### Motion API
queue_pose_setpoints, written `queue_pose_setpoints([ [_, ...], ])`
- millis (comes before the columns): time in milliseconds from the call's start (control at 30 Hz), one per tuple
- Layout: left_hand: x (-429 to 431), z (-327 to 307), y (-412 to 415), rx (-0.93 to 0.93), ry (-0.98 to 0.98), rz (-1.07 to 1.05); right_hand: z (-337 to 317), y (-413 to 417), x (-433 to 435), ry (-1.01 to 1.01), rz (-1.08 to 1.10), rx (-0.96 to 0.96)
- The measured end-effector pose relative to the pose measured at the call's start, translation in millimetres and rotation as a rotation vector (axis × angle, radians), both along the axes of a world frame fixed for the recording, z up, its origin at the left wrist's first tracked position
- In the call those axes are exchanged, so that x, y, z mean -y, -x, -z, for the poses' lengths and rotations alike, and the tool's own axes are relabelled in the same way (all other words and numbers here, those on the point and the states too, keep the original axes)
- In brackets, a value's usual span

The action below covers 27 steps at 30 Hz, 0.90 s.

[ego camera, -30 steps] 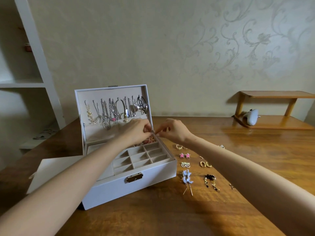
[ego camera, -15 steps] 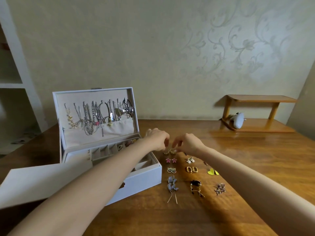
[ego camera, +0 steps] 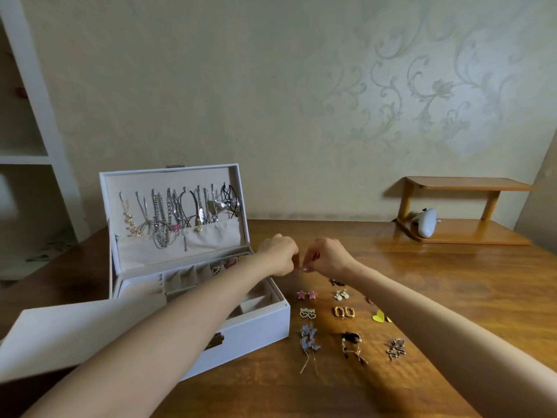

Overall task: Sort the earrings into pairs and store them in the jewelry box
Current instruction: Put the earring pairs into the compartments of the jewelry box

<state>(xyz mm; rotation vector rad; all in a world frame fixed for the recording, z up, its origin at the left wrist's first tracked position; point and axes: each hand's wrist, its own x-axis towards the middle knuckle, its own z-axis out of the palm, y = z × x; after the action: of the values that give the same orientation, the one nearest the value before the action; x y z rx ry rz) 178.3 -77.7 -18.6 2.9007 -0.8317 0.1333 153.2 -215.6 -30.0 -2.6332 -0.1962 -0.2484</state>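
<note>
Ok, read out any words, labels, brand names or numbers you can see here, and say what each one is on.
No readable text anywhere.
White jewelry box and its metal clasp: no lettering shows.
White object on the wooden shelf: no legible mark.

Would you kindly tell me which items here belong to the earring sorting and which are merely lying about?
Belongs to the job:
jewelry box; pink star earrings; gold hoop earrings; blue flower earrings; black earrings; yellow earrings; left hand; right hand.

Just lying about:
necklaces in the lid; wooden shelf; grey object on it; white sheet.
</note>
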Motion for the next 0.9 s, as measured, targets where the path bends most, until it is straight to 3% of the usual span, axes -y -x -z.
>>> queue_pose_setpoints([
  [333,-91,-51,-3,-0.114,0.186,-0.096,-35,5,-48,-0.463,-0.13,0.006],
  [600,-136,-47,-3,-0.283,0.162,-0.266,-30,3,-87,-0.529,-0.176,-0.067],
  [900,-138,-42,-6,-0.303,0.102,-0.346,-29,1,-94,-0.514,-0.178,-0.035],
])
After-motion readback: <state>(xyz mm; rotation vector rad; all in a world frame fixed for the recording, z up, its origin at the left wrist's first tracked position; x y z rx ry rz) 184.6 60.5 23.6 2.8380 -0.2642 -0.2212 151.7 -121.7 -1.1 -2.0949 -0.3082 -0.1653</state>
